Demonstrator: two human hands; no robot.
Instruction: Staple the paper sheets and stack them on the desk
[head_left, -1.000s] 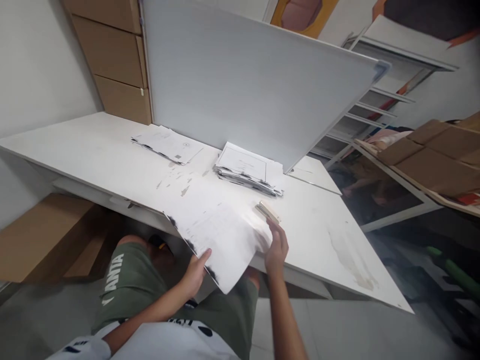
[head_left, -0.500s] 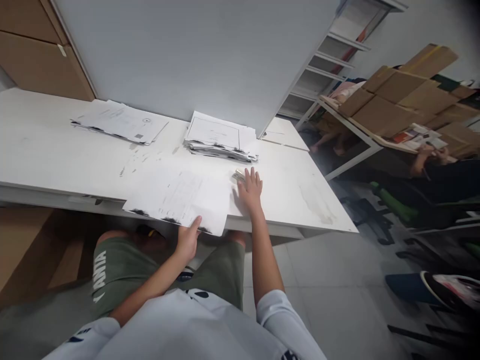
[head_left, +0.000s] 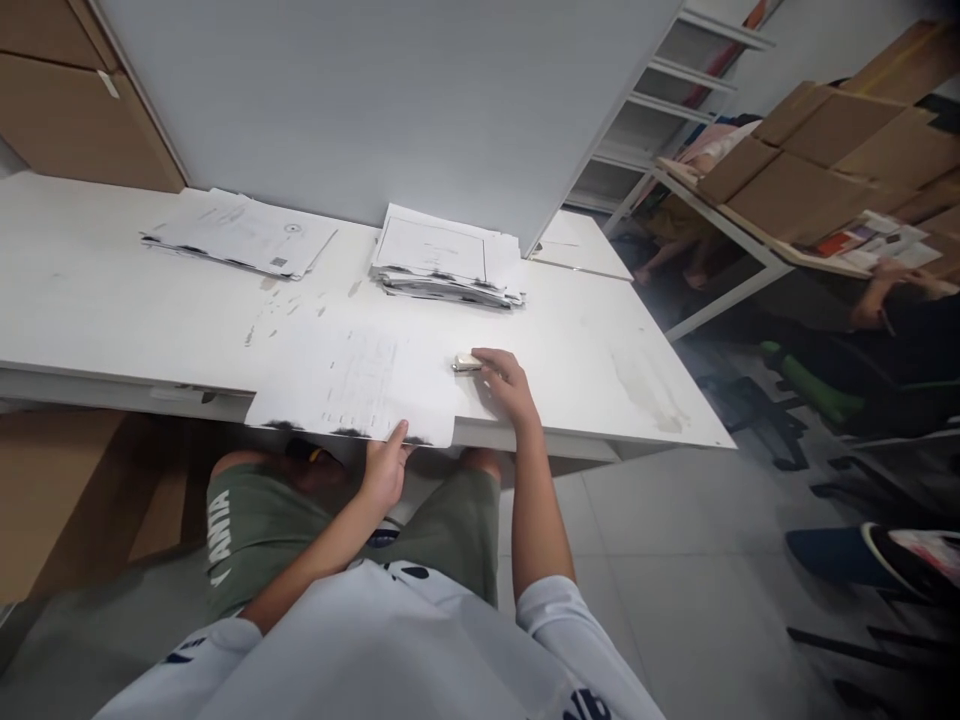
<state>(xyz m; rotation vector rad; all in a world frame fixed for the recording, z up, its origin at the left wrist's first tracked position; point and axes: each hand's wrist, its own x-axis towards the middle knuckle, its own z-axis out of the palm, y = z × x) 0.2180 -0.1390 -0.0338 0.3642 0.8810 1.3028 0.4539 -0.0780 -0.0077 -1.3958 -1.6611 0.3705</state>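
Note:
My left hand (head_left: 385, 468) pinches the near edge of a printed sheet of paper (head_left: 352, 380), thumb on top. Whether more sheets lie under it I cannot tell. The paper lies on the white table (head_left: 570, 350) and juts out past its front edge; dark smudges run along the near side. To the right of the paper, my right hand (head_left: 510, 385) has its fingers closed around the back end of a small cream-and-metal stapler (head_left: 465, 363). The stapler's front points left, towards the paper, and the hand hides the rest of it.
Behind the paper sits a thick paper stack (head_left: 435, 255), with a thinner paper pile (head_left: 232, 232) to its left. A grey panel (head_left: 390, 100) rises at the back. Cardboard boxes (head_left: 82, 120) stand far left. At right, a person's hands (head_left: 900, 285) are near another table.
My right hand, flat and spread beside the stapler before, has closed on it and turned its front to the left. The paper now lies flatter on the table, still in my left hand.

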